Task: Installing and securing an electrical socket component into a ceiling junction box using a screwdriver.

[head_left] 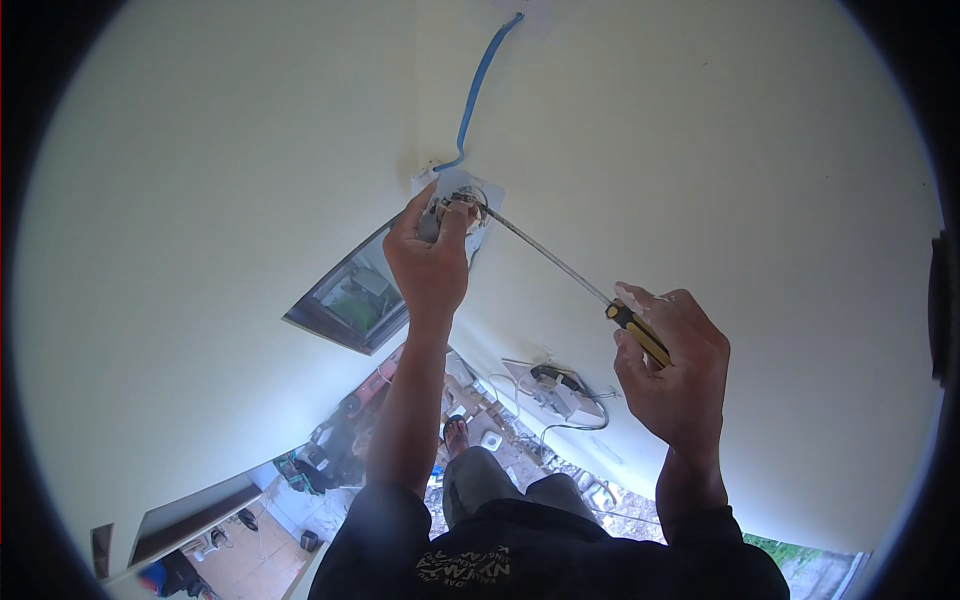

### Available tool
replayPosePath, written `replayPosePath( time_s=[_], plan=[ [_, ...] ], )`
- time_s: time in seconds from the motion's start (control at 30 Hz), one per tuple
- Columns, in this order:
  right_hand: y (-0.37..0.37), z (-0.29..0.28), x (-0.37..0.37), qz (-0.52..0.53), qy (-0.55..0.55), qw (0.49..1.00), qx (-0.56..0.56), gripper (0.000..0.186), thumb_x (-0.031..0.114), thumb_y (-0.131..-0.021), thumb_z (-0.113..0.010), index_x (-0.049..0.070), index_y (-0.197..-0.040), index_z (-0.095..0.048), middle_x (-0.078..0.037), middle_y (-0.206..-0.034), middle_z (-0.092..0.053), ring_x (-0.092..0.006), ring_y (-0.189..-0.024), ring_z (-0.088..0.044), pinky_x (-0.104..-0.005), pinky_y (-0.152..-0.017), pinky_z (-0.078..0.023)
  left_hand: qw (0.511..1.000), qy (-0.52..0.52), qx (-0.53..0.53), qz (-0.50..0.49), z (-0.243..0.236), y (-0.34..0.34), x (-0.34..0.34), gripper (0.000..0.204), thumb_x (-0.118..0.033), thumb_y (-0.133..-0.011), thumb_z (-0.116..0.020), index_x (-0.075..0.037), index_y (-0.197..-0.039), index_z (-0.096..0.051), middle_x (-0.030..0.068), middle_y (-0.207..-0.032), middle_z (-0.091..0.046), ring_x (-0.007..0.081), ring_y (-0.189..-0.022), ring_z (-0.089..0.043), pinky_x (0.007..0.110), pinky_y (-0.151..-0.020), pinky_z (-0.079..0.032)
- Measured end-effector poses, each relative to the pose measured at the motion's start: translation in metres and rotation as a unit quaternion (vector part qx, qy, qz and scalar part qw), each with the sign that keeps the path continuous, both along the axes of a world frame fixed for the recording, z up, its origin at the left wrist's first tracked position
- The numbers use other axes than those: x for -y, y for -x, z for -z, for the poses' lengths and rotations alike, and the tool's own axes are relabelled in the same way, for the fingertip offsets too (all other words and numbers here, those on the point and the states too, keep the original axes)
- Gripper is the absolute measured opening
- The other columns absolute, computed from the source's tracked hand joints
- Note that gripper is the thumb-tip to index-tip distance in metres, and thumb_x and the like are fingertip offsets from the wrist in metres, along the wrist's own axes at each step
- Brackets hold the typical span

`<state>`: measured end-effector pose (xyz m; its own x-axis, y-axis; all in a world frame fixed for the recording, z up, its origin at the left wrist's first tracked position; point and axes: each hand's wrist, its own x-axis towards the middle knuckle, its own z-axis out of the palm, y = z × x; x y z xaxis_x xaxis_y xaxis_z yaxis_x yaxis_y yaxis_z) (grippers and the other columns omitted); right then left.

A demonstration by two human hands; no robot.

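My right hand [680, 360] is closed around the yellow-and-black handle of a long screwdriver [558, 262]. The shaft slants up to the left, and its tip reaches a small white electrical box [462, 184] with dark parts and wires inside, high in the wall corner. My raised left hand [430, 255] grips this box from below, fingers bent around its front. Its fingertips partly cover the wiring, so the exact spot the screwdriver tip touches cannot be made out. A blue conduit [478, 85] curves down from above to the top of the box.
Below the box is a dark-framed window [355, 300]. Lower on the right wall, a grey fitting [570, 400] hangs with loose cables. Far beneath me, one sandalled foot [456, 435] shows above a floor cluttered with materials. A dark-framed opening [190, 525] lies at the lower left.
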<state>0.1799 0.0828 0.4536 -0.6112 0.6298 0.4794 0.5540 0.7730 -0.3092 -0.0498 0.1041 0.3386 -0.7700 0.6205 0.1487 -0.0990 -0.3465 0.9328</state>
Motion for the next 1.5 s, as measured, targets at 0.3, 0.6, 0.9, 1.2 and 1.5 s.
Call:
replayPosePath(
  time_s=[0.3, 0.6, 0.9, 1.2, 1.5],
  plan=[
    [-0.011, 0.013, -0.005, 0.009, 0.196, 0.964, -0.178, 0.033, 0.009, -0.097, -0.053, -0.008, -0.123, -0.062, -0.006, -0.077, -0.057, -0.0094, -0.061, -0.050, -0.0252, -0.058, -0.041, 0.746, -0.202, 0.520, 0.363, 0.035, 0.037, -0.001, 0.041, -0.018, -0.100, -0.046, 0.007, -0.130, -0.059, 0.0208, -0.115, -0.072, 0.0294, -0.103, -0.074, 0.040, -0.088, -0.063],
    [0.006, 0.027, -0.009, -0.054, 0.315, 0.910, -0.265, 0.029, 0.007, -0.099, -0.040, -0.006, -0.123, -0.051, -0.006, -0.080, -0.055, -0.0070, -0.063, -0.044, -0.0251, -0.057, -0.040, 0.759, -0.201, 0.480, 0.391, 0.027, 0.038, 0.008, 0.044, -0.021, -0.093, -0.055, 0.002, -0.131, -0.061, 0.0118, -0.110, -0.076, 0.0193, -0.081, -0.063, 0.030, -0.071, -0.051],
    [0.011, 0.028, -0.014, -0.053, 0.370, 0.902, -0.215, 0.027, 0.002, -0.093, -0.047, -0.003, -0.119, -0.053, -0.008, -0.081, -0.061, -0.0080, -0.064, -0.050, -0.0252, -0.059, -0.043, 0.787, -0.212, 0.459, 0.354, 0.020, 0.044, 0.015, 0.040, -0.018, -0.096, -0.055, 0.001, -0.131, -0.059, 0.0155, -0.112, -0.074, 0.0172, -0.076, -0.058, 0.028, -0.068, -0.047],
    [0.009, 0.021, -0.004, -0.001, 0.187, 0.976, -0.108, 0.029, -0.003, -0.082, -0.070, -0.002, -0.111, -0.069, -0.014, -0.091, -0.074, -0.0155, -0.070, -0.069, -0.0285, -0.064, -0.056, 0.945, -0.178, 0.267, 0.057, 0.002, 0.034, 0.016, 0.035, 0.003, -0.093, -0.060, 0.007, -0.127, -0.055, 0.0179, -0.111, -0.069, 0.0217, -0.097, -0.069, 0.035, -0.085, -0.059],
    [0.018, 0.015, 0.003, -0.031, 0.085, 0.995, -0.048, 0.031, -0.005, -0.077, -0.074, -0.003, -0.108, -0.074, -0.012, -0.080, -0.070, -0.0165, -0.062, -0.068, -0.0276, -0.058, -0.055, 0.995, -0.094, 0.036, -0.009, 0.010, 0.020, 0.019, 0.035, 0.002, -0.092, -0.053, 0.010, -0.124, -0.064, 0.0146, -0.108, -0.071, 0.0175, -0.097, -0.071, 0.031, -0.089, -0.057]
  ],
)
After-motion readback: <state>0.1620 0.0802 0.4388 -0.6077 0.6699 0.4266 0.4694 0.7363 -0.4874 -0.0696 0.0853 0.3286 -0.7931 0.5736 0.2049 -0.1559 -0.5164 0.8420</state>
